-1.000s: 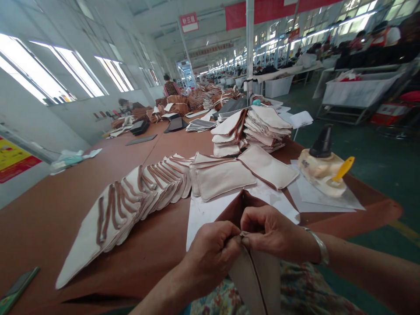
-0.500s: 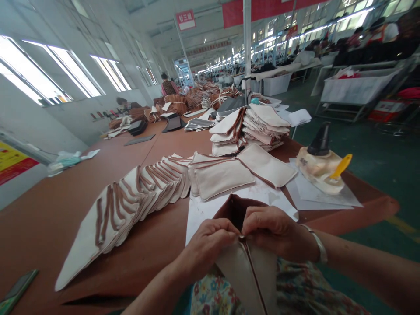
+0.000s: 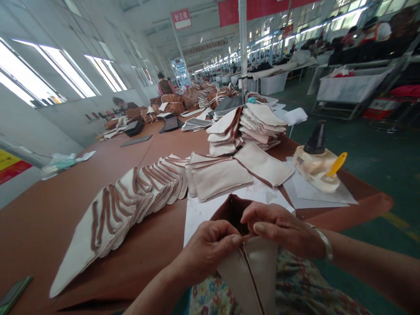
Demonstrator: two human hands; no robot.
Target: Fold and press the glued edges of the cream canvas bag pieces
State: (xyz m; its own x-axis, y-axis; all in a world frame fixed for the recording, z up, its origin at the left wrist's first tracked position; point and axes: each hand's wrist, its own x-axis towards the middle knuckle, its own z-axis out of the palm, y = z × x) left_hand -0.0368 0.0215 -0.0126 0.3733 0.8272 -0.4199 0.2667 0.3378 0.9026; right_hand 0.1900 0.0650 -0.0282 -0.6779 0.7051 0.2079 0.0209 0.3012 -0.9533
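My left hand [image 3: 213, 245] pinches the rim of a pouch-like sewn piece [image 3: 243, 271], thumb on top, beside its middle seam. Cream-coloured outside and brown inside, the piece stands open at its top, and its lower part hangs over my lap. At the same rim, to the right of the seam, my right hand [image 3: 278, 225] has curled fingers on the edge; its thumb tip shows in front, and some fingertips are hidden. Just beyond my hands lie white paper [image 3: 197, 214] and flat cream pieces with brown edges [image 3: 223, 177].
A fanned row of similar pieces [image 3: 131, 201] covers the table's left middle. Stacked pieces [image 3: 260, 122] stand farther back. At right, a glue-stained pale container [image 3: 310, 168] holds a black cone [image 3: 316, 138] and a yellow-handled brush [image 3: 337, 165]. A phone-like object [image 3: 15, 293] lies lower left.
My right hand has loosened and its thumb has come up into view, slightly off the rim. My left thumb now lies flatter along the rim. The view has shifted slightly.
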